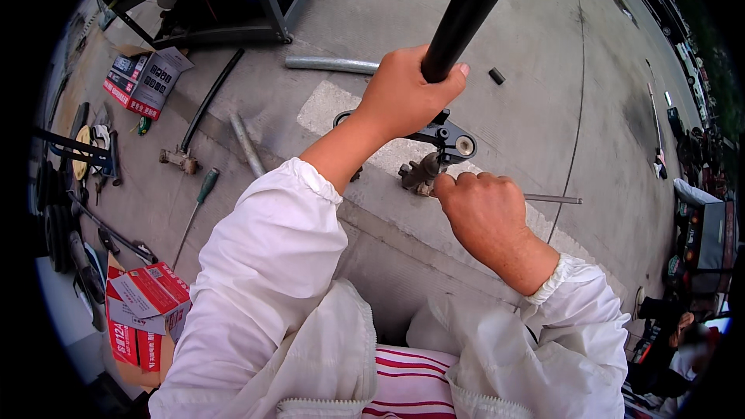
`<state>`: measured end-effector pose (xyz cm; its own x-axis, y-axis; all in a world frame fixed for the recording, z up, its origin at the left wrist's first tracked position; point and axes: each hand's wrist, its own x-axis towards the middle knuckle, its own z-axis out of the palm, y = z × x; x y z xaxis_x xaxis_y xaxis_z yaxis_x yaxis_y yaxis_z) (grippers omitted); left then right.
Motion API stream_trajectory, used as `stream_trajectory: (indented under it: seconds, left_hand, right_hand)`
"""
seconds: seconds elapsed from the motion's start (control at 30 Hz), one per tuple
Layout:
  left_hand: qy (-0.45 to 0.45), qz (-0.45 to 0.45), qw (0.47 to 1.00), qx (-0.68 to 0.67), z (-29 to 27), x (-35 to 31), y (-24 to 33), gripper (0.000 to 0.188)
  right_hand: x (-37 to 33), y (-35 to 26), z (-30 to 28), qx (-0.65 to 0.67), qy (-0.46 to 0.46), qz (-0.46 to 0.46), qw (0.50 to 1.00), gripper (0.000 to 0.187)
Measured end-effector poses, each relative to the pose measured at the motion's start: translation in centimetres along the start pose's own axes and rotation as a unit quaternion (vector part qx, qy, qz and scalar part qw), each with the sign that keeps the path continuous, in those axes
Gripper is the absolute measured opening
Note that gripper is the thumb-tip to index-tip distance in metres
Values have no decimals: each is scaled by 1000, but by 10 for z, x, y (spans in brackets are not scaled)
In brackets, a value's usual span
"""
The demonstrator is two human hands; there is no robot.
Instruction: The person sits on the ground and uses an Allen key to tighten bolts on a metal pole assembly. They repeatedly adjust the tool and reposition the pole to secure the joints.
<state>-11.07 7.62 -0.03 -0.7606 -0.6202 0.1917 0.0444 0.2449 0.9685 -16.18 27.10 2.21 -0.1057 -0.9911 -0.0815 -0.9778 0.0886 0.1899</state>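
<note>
My left hand (403, 93) is closed around the lower part of a thick black tube (477, 12), which slants up and away to the right. Below it lies a black metal bracket (446, 138) with a round eye at its right end, partly covered by that hand. A dark, worn metal shaft (421, 172) with a bolt-like piece stands out near the bracket. Beside the shaft, my right hand (489, 213) is curled shut around a thin metal bar (555, 199); its end sticks out to the right. What the fingers touch underneath is hidden.
A grey tube (330, 64) and a screwdriver (203, 194) lie on the concrete. At left are a black pipe with a metal fitting (182, 159), red and white cartons (143, 81), and scattered tools. A grey metal cart (268, 0) stands at the back; another person (687, 349) is far right.
</note>
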Motion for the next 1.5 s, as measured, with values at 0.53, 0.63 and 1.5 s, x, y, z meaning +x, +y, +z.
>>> stream_trajectory:
  seconds: [0.53, 0.63, 1.5]
  left_hand:
    - [10, -11, 999, -36, -1, -5, 4, 38]
    - [1, -7, 999, -52, -1, -6, 1, 30]
    - [-117, 50, 990, -66, -27, 8, -41, 24]
  right_hand:
    - [-12, -4, 50, 166, 144, 66, 973, 23]
    - [-15, 2, 49, 203, 116, 67, 970, 23]
    - [-22, 87, 56, 304, -227, 58, 923, 61]
